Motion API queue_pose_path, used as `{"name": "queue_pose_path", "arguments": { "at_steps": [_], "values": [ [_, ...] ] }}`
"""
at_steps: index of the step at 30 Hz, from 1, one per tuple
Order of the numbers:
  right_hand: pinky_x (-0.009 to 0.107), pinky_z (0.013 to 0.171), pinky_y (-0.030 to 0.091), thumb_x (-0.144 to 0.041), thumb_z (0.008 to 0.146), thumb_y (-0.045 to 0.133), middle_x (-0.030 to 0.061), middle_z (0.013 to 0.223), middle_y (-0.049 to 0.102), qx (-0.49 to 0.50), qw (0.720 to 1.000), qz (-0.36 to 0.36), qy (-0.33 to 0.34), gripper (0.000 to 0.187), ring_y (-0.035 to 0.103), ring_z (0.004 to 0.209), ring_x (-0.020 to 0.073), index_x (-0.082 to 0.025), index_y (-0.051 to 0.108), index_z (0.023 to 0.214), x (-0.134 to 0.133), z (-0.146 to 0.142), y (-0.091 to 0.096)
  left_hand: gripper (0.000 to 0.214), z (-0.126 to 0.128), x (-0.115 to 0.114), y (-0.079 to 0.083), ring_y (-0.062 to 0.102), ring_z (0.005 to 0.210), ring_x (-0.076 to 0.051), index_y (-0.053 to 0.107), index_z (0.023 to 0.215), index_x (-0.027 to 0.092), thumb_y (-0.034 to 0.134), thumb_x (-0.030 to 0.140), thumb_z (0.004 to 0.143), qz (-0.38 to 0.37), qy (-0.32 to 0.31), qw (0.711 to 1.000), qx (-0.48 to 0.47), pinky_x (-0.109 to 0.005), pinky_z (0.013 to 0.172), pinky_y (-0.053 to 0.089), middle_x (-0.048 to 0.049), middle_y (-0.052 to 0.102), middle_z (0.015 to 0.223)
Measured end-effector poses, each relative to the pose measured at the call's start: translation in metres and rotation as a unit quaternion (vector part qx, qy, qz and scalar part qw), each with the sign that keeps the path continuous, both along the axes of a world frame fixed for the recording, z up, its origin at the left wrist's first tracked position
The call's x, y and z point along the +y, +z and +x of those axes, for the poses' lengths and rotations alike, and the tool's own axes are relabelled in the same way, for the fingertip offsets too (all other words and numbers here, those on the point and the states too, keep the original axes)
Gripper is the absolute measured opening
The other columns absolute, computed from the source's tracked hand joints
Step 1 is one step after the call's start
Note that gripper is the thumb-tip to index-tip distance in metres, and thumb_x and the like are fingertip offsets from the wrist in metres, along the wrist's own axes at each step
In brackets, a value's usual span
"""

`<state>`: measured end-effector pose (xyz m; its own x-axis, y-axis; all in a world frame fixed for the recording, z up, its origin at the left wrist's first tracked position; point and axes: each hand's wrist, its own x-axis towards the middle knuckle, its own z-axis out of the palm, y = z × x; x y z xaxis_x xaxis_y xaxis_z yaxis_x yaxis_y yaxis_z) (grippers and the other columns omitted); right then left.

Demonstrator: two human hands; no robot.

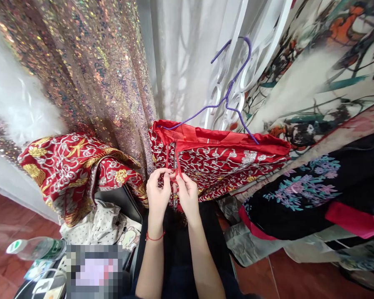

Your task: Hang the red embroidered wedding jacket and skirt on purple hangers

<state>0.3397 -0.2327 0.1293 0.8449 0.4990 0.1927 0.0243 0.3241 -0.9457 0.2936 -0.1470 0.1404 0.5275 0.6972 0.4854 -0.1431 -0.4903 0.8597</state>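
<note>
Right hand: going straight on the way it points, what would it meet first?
Beyond the red cord it pinches, the right hand would probably meet the silver-patterned red garment first; depth is unclear.

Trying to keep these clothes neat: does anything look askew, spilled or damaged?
Mildly odd: the embroidered red cloth at left lies bunched in uneven folds, while the red garment is spread on the purple hanger. I see no spill or damage.

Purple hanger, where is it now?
In the head view, the purple hanger sits right of centre, above the right hand, its lower ends at the top of the red garment.
</note>
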Motion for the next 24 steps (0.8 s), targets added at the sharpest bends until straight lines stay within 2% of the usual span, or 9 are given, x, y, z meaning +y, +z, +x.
{"name": "queue_pose_path", "arguments": {
  "at_steps": [4,6,8,12,15,17,19,22,24],
  "values": [
    [0.023,0.057,0.042,-0.046,0.095,0.055,-0.0011,0.065,0.054,-0.042,0.999,-0.001,0.010,0.033,0.047,0.059,0.0109,-0.021,0.074,0.101,0.000,0.000,0.003,0.017,-0.006,0.001,-0.001,0.064,0.094,-0.023,0.074,0.088,0.023,0.061,0.033,0.091,-0.027,-0.016,0.999,0.014,-0.036,0.092,0.047,-0.0056,0.073,0.095],
    [0.024,0.061,0.047,-0.045,0.094,0.057,0.0014,0.073,0.060,-0.060,0.998,-0.002,0.014,0.031,0.052,0.064,0.0126,-0.021,0.075,0.101,-0.001,0.000,0.004,0.018,-0.005,-0.002,-0.002,0.065,0.094,-0.022,0.075,0.090,0.021,0.068,0.037,0.087,-0.065,-0.052,0.997,-0.007,-0.034,0.092,0.048,-0.0058,0.073,0.097],
    [0.024,0.058,0.046,-0.044,0.092,0.060,0.0012,0.071,0.061,-0.057,0.998,-0.009,0.014,0.029,0.051,0.061,0.0121,-0.021,0.076,0.099,-0.001,0.000,0.004,0.022,-0.002,-0.004,-0.003,0.065,0.092,-0.020,0.074,0.090,0.019,0.073,0.040,0.083,-0.113,-0.070,0.990,-0.038,-0.032,0.092,0.050,-0.0053,0.072,0.096],
    [0.021,0.047,0.034,-0.043,0.091,0.061,-0.0047,0.059,0.049,-0.007,1.000,-0.001,-0.001,0.026,0.040,0.049,0.0075,-0.020,0.073,0.096,-0.003,0.005,0.002,0.026,0.006,-0.003,-0.013,0.066,0.093,-0.017,0.069,0.092,0.019,0.065,0.044,0.089,-0.181,-0.010,0.978,-0.101,-0.030,0.092,0.050,-0.0043,0.071,0.096],
    [0.020,0.041,0.029,-0.047,0.090,0.061,-0.0063,0.060,0.048,0.030,0.998,0.039,-0.040,0.029,0.035,0.044,0.0049,-0.021,0.069,0.099,-0.006,0.011,0.001,0.028,0.011,0.006,-0.035,0.065,0.093,-0.017,0.063,0.094,0.019,0.059,0.046,0.093,-0.190,0.025,0.979,-0.065,-0.031,0.093,0.049,-0.0053,0.069,0.097],
    [0.019,0.039,0.028,-0.049,0.088,0.064,-0.0062,0.062,0.051,0.041,0.996,0.044,-0.061,0.031,0.034,0.041,0.0037,-0.020,0.067,0.100,-0.008,0.014,0.000,0.028,0.011,0.011,-0.047,0.065,0.094,-0.017,0.060,0.100,0.019,0.067,0.044,0.088,-0.184,0.027,0.982,-0.013,-0.032,0.092,0.050,-0.0067,0.068,0.100],
    [0.019,0.038,0.030,-0.050,0.086,0.067,-0.0053,0.067,0.056,0.053,0.996,0.040,-0.067,0.032,0.037,0.040,0.0032,-0.021,0.066,0.100,-0.009,0.016,-0.001,0.036,0.009,0.011,-0.051,0.064,0.104,-0.020,0.058,0.111,0.020,0.072,0.040,0.085,-0.155,0.027,0.988,0.008,-0.035,0.096,0.049,-0.0098,0.066,0.111],
    [0.020,0.037,0.032,-0.051,0.085,0.067,-0.0044,0.070,0.058,0.061,0.997,0.027,-0.040,0.032,0.040,0.040,0.0033,-0.020,0.065,0.095,-0.010,0.014,-0.003,0.036,0.004,0.004,-0.038,0.058,0.122,-0.023,0.062,0.120,0.023,0.068,0.038,0.089,-0.048,-0.006,0.999,0.011,-0.038,0.109,0.041,-0.0106,0.064,0.127],
    [0.021,0.038,0.031,-0.052,0.087,0.065,-0.0043,0.067,0.055,0.044,0.999,0.010,-0.021,0.032,0.038,0.041,0.0039,-0.020,0.066,0.091,-0.010,0.012,-0.004,0.024,0.003,-0.002,-0.024,0.062,0.113,-0.022,0.068,0.111,0.023,0.063,0.037,0.092,0.000,-0.070,0.997,0.033,-0.034,0.104,0.043,-0.0083,0.069,0.117]
  ]
}}
